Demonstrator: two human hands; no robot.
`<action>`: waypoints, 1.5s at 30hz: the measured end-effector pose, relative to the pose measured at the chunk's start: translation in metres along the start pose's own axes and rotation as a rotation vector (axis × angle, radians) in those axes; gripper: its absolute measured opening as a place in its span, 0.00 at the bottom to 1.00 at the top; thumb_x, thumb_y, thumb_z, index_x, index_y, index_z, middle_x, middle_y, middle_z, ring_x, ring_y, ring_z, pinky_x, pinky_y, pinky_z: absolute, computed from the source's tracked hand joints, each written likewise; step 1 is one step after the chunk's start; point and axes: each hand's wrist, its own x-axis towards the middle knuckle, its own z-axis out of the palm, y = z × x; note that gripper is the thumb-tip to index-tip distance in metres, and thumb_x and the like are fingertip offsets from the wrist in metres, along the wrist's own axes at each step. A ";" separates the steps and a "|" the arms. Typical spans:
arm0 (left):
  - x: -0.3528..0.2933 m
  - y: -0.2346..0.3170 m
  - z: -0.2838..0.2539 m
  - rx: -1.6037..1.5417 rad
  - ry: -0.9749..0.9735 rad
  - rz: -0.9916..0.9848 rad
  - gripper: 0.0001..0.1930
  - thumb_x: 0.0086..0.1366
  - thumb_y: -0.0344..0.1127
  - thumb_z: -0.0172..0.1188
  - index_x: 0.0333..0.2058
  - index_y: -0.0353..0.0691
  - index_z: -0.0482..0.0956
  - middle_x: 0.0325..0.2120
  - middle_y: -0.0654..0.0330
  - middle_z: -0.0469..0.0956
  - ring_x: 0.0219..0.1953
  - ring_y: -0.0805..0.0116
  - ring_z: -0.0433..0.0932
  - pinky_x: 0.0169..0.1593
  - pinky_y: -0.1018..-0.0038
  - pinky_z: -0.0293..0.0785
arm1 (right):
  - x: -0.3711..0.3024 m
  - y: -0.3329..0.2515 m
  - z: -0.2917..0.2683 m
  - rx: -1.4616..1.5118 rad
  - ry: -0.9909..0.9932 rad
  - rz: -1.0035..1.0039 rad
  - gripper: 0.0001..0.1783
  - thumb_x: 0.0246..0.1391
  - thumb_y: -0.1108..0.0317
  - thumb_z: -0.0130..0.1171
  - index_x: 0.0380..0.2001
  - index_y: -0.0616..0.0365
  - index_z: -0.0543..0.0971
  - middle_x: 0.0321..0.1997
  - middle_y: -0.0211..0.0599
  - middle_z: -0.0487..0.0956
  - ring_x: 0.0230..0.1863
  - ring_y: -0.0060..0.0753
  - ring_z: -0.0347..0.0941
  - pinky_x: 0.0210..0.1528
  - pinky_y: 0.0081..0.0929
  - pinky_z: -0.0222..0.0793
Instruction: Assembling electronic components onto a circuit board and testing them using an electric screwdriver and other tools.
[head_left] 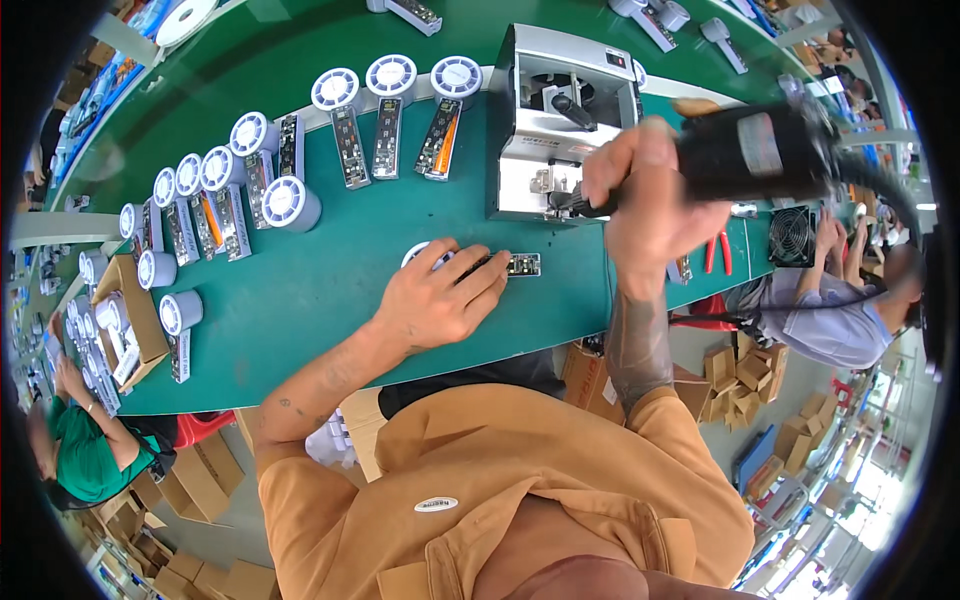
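Observation:
My right hand (650,200) is closed around a black electric screwdriver (745,150). The screwdriver's narrow front end is at the front outlet of a silver and black screw feeder (560,120); whether it touches a screw is too small to tell. My left hand (445,295) lies over a handheld fan with an exposed circuit board (525,265), its fingers holding the fan against the green bench mat. The fan's round pale head shows partly behind the fingers; its middle is covered.
Similar fans (388,120) stand in a curved row along the back and left of the bench (300,330). A cardboard box (145,320) with fan parts is at the left. Red-handled pliers (718,252) and a black square fan (792,237) lie right. Co-workers sit at both sides.

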 end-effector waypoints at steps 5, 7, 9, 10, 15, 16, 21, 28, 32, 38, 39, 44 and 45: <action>-0.001 0.004 0.001 0.029 0.023 -0.027 0.05 0.54 0.31 0.63 0.30 0.40 0.83 0.43 0.62 0.83 0.42 0.67 0.79 0.45 0.68 0.73 | -0.009 -0.010 -0.003 0.054 -0.031 0.155 0.11 0.65 0.68 0.54 0.40 0.68 0.68 0.15 0.34 0.67 0.10 0.28 0.63 0.13 0.28 0.61; -0.001 0.003 0.002 0.046 0.027 -0.040 0.05 0.54 0.31 0.64 0.30 0.40 0.83 0.42 0.62 0.83 0.42 0.67 0.79 0.45 0.68 0.73 | -0.030 -0.011 -0.014 0.131 -0.056 0.215 0.19 0.66 0.64 0.51 0.53 0.63 0.62 0.15 0.35 0.65 0.10 0.27 0.61 0.13 0.29 0.60; -0.001 0.002 0.003 0.033 0.031 -0.026 0.04 0.54 0.31 0.64 0.30 0.40 0.83 0.42 0.62 0.83 0.42 0.66 0.79 0.45 0.67 0.73 | -0.039 -0.013 -0.020 0.248 -0.036 0.250 0.19 0.67 0.65 0.50 0.55 0.61 0.61 0.15 0.36 0.66 0.10 0.27 0.61 0.14 0.30 0.61; -0.002 0.003 0.003 0.028 0.028 -0.028 0.04 0.54 0.31 0.64 0.30 0.40 0.83 0.42 0.62 0.83 0.42 0.66 0.79 0.45 0.67 0.73 | -0.040 -0.012 -0.020 0.246 -0.034 0.256 0.19 0.67 0.65 0.50 0.55 0.61 0.61 0.15 0.36 0.66 0.10 0.27 0.61 0.14 0.30 0.61; -0.004 0.004 0.005 0.029 0.029 -0.043 0.05 0.55 0.31 0.63 0.30 0.40 0.83 0.42 0.62 0.83 0.42 0.67 0.79 0.46 0.68 0.73 | -0.042 -0.005 -0.017 0.237 -0.066 0.250 0.18 0.67 0.67 0.49 0.55 0.61 0.61 0.17 0.37 0.67 0.12 0.27 0.61 0.16 0.30 0.62; -0.003 0.004 0.004 0.034 0.030 -0.044 0.05 0.55 0.31 0.63 0.30 0.40 0.83 0.42 0.62 0.83 0.42 0.67 0.79 0.46 0.68 0.73 | -0.042 -0.004 -0.018 0.241 -0.069 0.248 0.18 0.67 0.67 0.49 0.55 0.61 0.61 0.17 0.37 0.67 0.12 0.27 0.61 0.16 0.30 0.62; -0.002 0.005 0.002 0.021 0.026 -0.047 0.04 0.55 0.31 0.65 0.30 0.40 0.83 0.44 0.62 0.83 0.43 0.67 0.80 0.43 0.69 0.74 | -0.046 0.000 -0.020 0.222 -0.117 0.214 0.20 0.66 0.66 0.50 0.56 0.61 0.60 0.17 0.36 0.66 0.12 0.27 0.61 0.15 0.30 0.62; -0.003 0.004 0.002 0.006 0.025 -0.059 0.05 0.55 0.31 0.65 0.31 0.40 0.83 0.44 0.62 0.83 0.43 0.67 0.80 0.43 0.69 0.74 | -0.045 0.001 -0.023 0.349 -0.025 0.242 0.24 0.64 0.64 0.55 0.54 0.67 0.59 0.16 0.37 0.69 0.12 0.27 0.64 0.14 0.28 0.63; -0.005 0.004 0.002 0.010 0.006 -0.058 0.05 0.55 0.31 0.65 0.32 0.40 0.83 0.44 0.62 0.83 0.43 0.66 0.80 0.43 0.69 0.74 | -0.043 0.000 -0.025 0.362 -0.047 0.287 0.24 0.64 0.64 0.55 0.55 0.64 0.59 0.16 0.37 0.68 0.13 0.27 0.64 0.15 0.29 0.64; -0.005 0.003 0.003 -0.003 0.021 -0.060 0.05 0.56 0.31 0.65 0.31 0.39 0.83 0.44 0.61 0.83 0.43 0.66 0.79 0.43 0.69 0.75 | -0.042 0.001 -0.025 0.377 -0.025 0.264 0.22 0.65 0.62 0.54 0.53 0.63 0.60 0.16 0.37 0.68 0.11 0.27 0.62 0.14 0.30 0.64; -0.005 0.004 0.002 0.003 0.007 -0.056 0.05 0.56 0.31 0.65 0.31 0.39 0.83 0.44 0.61 0.83 0.43 0.66 0.79 0.43 0.69 0.75 | -0.043 0.000 -0.025 0.375 -0.024 0.267 0.22 0.65 0.62 0.54 0.53 0.63 0.60 0.16 0.37 0.68 0.11 0.27 0.62 0.14 0.30 0.64; -0.006 0.003 0.004 -0.007 0.021 -0.057 0.05 0.56 0.31 0.65 0.31 0.39 0.83 0.44 0.61 0.82 0.43 0.66 0.79 0.43 0.69 0.75 | -0.045 0.000 -0.024 0.336 -0.045 0.275 0.24 0.64 0.62 0.56 0.54 0.63 0.59 0.16 0.37 0.69 0.12 0.28 0.64 0.15 0.29 0.64; -0.006 0.003 0.004 -0.010 0.032 -0.060 0.05 0.56 0.31 0.65 0.31 0.39 0.83 0.44 0.61 0.82 0.43 0.66 0.79 0.43 0.69 0.75 | -0.045 0.000 -0.023 0.323 -0.048 0.269 0.25 0.64 0.62 0.56 0.54 0.63 0.58 0.16 0.37 0.68 0.12 0.28 0.64 0.15 0.29 0.64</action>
